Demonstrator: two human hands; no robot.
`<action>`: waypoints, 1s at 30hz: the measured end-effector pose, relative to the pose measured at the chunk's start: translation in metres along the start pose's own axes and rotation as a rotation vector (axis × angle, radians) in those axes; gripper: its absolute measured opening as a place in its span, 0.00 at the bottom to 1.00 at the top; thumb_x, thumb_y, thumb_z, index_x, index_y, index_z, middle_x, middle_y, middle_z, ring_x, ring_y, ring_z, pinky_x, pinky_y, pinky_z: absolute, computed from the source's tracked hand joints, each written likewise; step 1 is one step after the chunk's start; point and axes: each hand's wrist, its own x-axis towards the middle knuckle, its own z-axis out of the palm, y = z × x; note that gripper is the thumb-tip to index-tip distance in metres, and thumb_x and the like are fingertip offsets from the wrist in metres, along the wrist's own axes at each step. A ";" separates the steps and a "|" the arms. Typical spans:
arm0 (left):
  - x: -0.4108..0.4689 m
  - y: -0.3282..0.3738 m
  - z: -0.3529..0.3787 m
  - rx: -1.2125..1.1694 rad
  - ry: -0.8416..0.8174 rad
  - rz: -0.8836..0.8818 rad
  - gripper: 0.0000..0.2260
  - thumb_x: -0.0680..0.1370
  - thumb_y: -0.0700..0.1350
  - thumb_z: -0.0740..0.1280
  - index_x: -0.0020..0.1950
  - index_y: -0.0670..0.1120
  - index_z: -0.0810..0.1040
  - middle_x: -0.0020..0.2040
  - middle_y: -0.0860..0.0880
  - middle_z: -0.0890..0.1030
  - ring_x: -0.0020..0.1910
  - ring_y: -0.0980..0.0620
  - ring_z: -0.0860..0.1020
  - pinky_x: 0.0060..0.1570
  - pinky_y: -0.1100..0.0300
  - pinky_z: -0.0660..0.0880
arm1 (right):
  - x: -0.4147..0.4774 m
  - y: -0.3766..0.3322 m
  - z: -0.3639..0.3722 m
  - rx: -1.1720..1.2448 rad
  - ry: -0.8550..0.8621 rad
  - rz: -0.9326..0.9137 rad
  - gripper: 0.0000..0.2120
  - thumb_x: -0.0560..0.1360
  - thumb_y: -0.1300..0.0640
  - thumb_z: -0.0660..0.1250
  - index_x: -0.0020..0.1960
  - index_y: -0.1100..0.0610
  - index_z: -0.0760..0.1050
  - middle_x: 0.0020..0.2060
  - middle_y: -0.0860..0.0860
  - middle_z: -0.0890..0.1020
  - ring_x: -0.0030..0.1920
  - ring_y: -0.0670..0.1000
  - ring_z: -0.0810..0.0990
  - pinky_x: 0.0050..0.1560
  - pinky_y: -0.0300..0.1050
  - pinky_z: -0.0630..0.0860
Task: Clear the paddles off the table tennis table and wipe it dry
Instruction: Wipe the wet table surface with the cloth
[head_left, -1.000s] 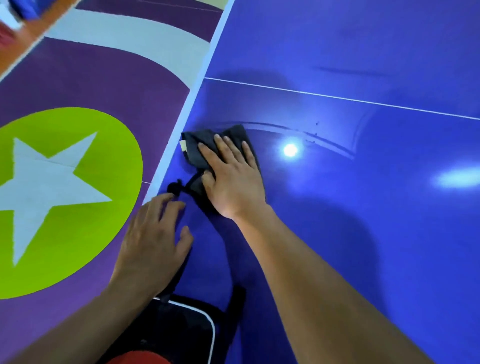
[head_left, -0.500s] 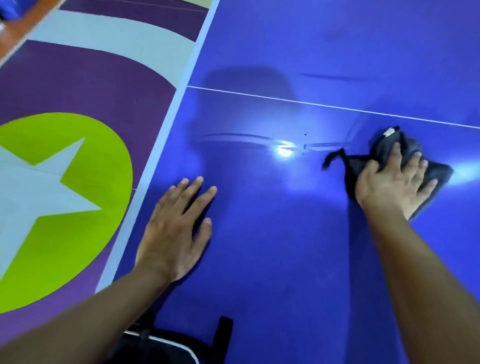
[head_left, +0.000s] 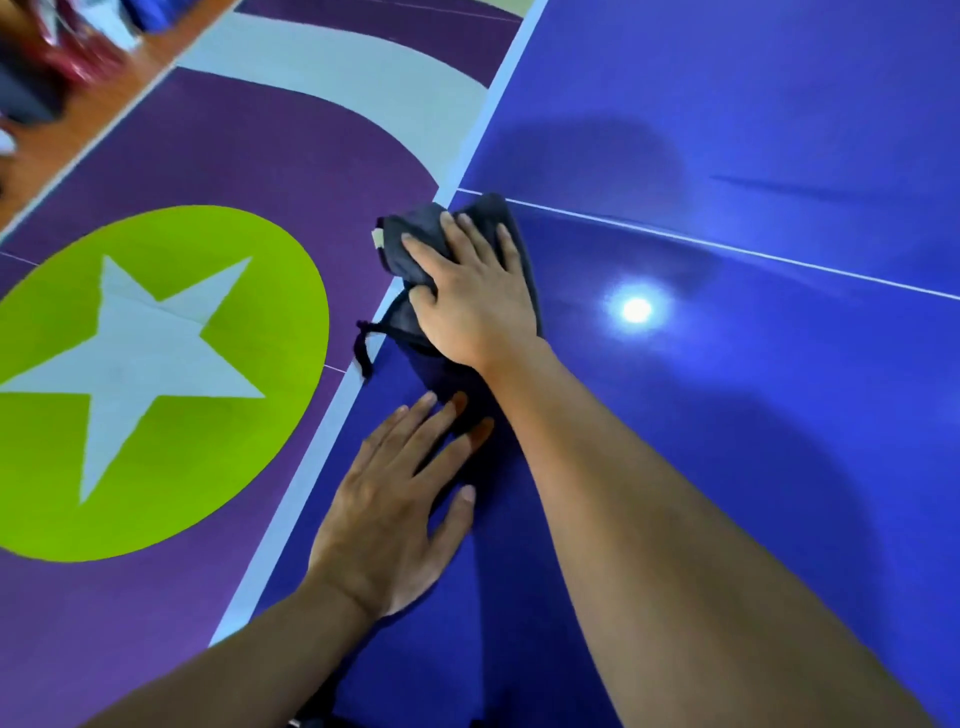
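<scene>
Counter (head_left: 753, 467) wiping is caught mid-stroke in the head view: the dark cloth (head_left: 410, 234), pressed under the flat, outstretched right hand (head_left: 467, 291), has been swept back from the right to the left end of the white line (head_left: 727, 249), so drying is judged unfinished. The left hand (head_left: 395, 499) is laid flat and empty on the glossy blue nearer than that line, a lamp glare (head_left: 636, 310) is mirrored just below it, and a purple floor (head_left: 234, 156) is seen beyond its left end.

Head-worn view, close, down onto table (head_left: 727, 467)
</scene>
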 end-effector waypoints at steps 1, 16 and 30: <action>0.000 0.000 0.000 0.004 -0.006 0.001 0.22 0.83 0.53 0.56 0.76 0.50 0.70 0.79 0.50 0.65 0.81 0.50 0.57 0.76 0.44 0.62 | -0.002 0.003 0.000 0.007 0.004 -0.006 0.27 0.82 0.47 0.54 0.81 0.42 0.59 0.82 0.51 0.55 0.82 0.51 0.50 0.81 0.56 0.40; 0.003 -0.004 0.002 0.033 0.047 -0.001 0.24 0.81 0.54 0.55 0.77 0.52 0.68 0.79 0.50 0.65 0.79 0.45 0.62 0.75 0.46 0.61 | -0.191 0.227 -0.095 -0.083 0.222 0.878 0.29 0.82 0.46 0.53 0.82 0.46 0.56 0.82 0.52 0.55 0.82 0.51 0.51 0.81 0.56 0.43; 0.021 0.080 0.018 0.073 0.029 -0.002 0.25 0.78 0.54 0.55 0.72 0.45 0.71 0.74 0.48 0.68 0.63 0.35 0.73 0.59 0.36 0.71 | -0.207 0.143 -0.074 -0.129 -0.087 0.029 0.28 0.83 0.45 0.55 0.81 0.39 0.55 0.83 0.50 0.52 0.82 0.49 0.47 0.80 0.53 0.38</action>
